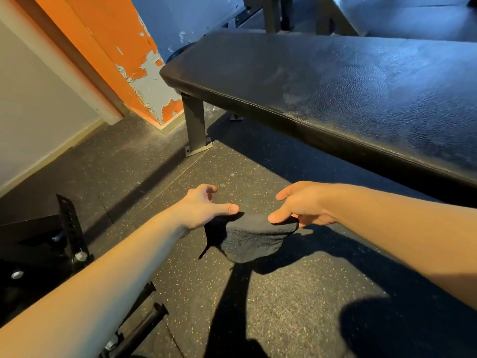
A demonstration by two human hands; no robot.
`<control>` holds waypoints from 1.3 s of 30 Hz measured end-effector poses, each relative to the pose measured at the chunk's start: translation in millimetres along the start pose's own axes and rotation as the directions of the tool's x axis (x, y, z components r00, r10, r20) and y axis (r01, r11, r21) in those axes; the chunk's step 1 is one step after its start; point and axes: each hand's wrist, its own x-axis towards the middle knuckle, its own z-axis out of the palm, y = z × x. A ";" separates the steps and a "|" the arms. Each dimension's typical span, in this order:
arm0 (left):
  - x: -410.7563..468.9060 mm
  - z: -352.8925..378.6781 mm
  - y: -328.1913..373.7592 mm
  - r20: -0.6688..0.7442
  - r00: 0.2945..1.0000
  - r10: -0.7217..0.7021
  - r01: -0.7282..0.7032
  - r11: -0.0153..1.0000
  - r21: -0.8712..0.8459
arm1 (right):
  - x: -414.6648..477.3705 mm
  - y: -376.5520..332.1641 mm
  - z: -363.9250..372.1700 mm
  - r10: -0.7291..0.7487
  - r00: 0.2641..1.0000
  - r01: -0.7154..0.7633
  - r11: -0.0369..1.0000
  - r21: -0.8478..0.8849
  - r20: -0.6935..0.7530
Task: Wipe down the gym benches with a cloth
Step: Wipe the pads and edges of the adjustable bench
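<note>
A dark grey cloth [249, 240] hangs in the air between my two hands, above the rubber floor. My left hand [204, 206] pinches its left edge under the thumb, the other fingers spread. My right hand [300, 204] pinches its right edge between thumb and fingers. The black padded gym bench [322, 83] stretches from the upper middle to the right edge, beyond both hands, and shows faint dusty smears on top.
The bench's metal leg [195, 125] stands on the speckled floor [296, 293]. An orange pillar with peeling paint [134, 60] rises at the upper left. Black metal equipment with bolts [69, 236] sits at lower left. More bench frames [273, 14] stand behind.
</note>
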 end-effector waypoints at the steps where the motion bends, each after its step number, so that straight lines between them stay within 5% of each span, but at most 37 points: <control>1: -0.7 -0.3 1.4 0.040 0.998 0.043 -0.047 0.993 0.107 | 1.9 2.4 -1.4 -0.015 1.000 0.015 0.997 -0.078 0.004; 5: -1.4 0.7 2.4 0.204 0.957 0.205 -0.287 0.765 0.577 | 4.7 7.3 4.3 -0.142 0.989 0.147 0.894 -0.423 0.043; 7: 1.6 4.6 1.8 0.258 0.929 0.265 -0.369 0.632 0.681 | 8.2 7.9 10.7 -0.211 0.976 0.211 0.836 -0.506 0.058; 9: 2.8 6.9 2.3 0.232 0.921 0.312 -0.381 0.607 0.697 | 13.2 8.2 15.1 -0.266 0.964 0.235 0.800 -0.553 0.025; 15: -1.9 9.8 5.8 0.045 0.927 0.373 -0.305 0.677 0.670 | 12.9 -1.3 14.6 -0.290 0.947 0.205 0.877 -0.435 -0.140; 20: -5.0 13.0 18.3 -0.149 0.939 0.311 -0.223 0.878 0.424 | 7.9 -16.3 19.7 -0.304 0.929 0.233 0.923 -0.306 -0.213; 23: -5.0 12.9 23.4 -0.222 0.924 0.312 -0.224 0.910 0.348 | 7.5 -21.0 24.1 -0.234 0.946 0.197 0.965 -0.173 -0.226; 27: -9.8 16.7 28.4 -0.168 0.928 0.333 -0.299 0.933 0.197 | 4.4 -30.8 26.6 -0.108 0.974 0.151 0.964 0.218 -0.197; 31: -15.4 18.8 31.8 -0.035 0.958 0.284 -0.282 0.957 0.060 | -0.4 -37.0 27.0 -0.102 0.985 0.145 0.924 0.355 -0.136; 35: -12.4 15.4 28.1 -0.092 0.934 0.345 -0.319 0.923 0.216 | -4.8 -34.8 25.0 -0.169 0.976 0.198 0.950 0.241 -0.139; 39: -15.8 12.3 27.5 -0.035 0.944 0.328 -0.321 0.937 0.138 | 4.4 -26.4 18.7 -0.276 0.923 0.254 0.961 -0.112 -0.268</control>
